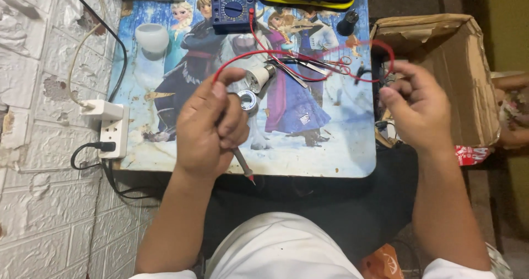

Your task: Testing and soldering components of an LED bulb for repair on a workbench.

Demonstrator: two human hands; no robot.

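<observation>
The red test probe [241, 164] is gripped in the closed left hand [209, 127], its tip pointing toward the body over the near edge of the small picture-topped table [308, 158]. The probe's red lead [308, 52] is pinched in the right hand [419, 105]. A blue multimeter [233, 6] sits at the far edge, a white power strip [113, 130] to the left.

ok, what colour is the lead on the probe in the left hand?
Red lead, running from the probe in the left hand; head view.
</observation>
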